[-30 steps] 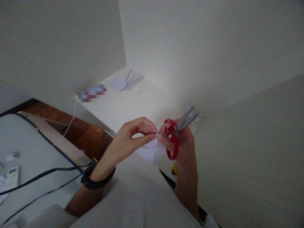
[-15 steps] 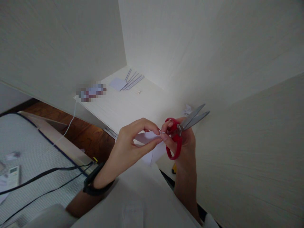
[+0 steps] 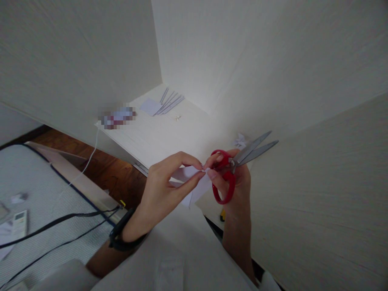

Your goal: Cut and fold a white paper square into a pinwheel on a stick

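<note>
I see the left hand [image 3: 165,184] pinching a small piece of white paper [image 3: 190,184] between its thumb and first finger, up in the air in front of the near edge of the counter [image 3: 157,135]. The right hand [image 3: 235,178] is closed around a pair of red-handled scissors [image 3: 235,165], with its fingers through the red loops. Its thumb and first finger also touch the paper, right where the left fingertips are. The grey blades are a little apart and point up and away to the right, so they are not on the paper. I think the hands are fixing or folding the paper now, not cutting it. To cut, I think the right hand would have to let go of the paper, turn the blades back toward it, and slide the paper between them while the left hand keeps it steady. The paper is thin and floppy, so it could bend or slip. On the far corner of the counter lie a flat white sheet [image 3: 150,107] and some thin paper strips [image 3: 169,103] just beside it. A tiny scrap [image 3: 178,118] sits near them, and a crumpled bit of paper [image 3: 241,140] lies by the right edge, near the wall. A black band [image 3: 124,238] is on the left wrist. To the left is a bed [image 3: 36,202] with black cables [image 3: 54,226] across it and a remote control [image 3: 20,222].
</note>
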Action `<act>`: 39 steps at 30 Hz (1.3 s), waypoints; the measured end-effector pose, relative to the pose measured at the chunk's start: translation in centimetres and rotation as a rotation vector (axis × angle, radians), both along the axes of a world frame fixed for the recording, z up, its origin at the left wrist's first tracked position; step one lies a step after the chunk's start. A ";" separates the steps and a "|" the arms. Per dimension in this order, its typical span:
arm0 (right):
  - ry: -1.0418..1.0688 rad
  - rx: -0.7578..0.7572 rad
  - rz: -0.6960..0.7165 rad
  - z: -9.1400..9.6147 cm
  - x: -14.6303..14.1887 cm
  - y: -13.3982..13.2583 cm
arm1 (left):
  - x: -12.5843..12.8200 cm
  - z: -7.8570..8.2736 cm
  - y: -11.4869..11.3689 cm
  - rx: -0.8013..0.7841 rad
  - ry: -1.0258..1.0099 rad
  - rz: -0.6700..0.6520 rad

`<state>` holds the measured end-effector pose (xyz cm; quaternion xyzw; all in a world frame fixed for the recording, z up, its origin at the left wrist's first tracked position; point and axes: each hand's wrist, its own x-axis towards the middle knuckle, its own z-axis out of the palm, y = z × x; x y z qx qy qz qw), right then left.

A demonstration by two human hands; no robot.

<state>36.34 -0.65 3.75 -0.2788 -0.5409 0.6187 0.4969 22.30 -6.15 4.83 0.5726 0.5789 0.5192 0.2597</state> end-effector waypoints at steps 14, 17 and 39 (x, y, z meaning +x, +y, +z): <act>0.035 -0.020 -0.015 -0.2 -0.1 0.1 | 0.3 0.2 0.0 -0.051 -0.042 0.066; 0.006 -0.006 -0.038 -0.4 0.0 0.1 | 0.3 0.0 0.0 -0.070 -0.137 0.044; 0.034 -0.084 -0.020 0.1 -0.1 -0.2 | 0.5 -0.4 0.2 0.018 -0.313 -0.015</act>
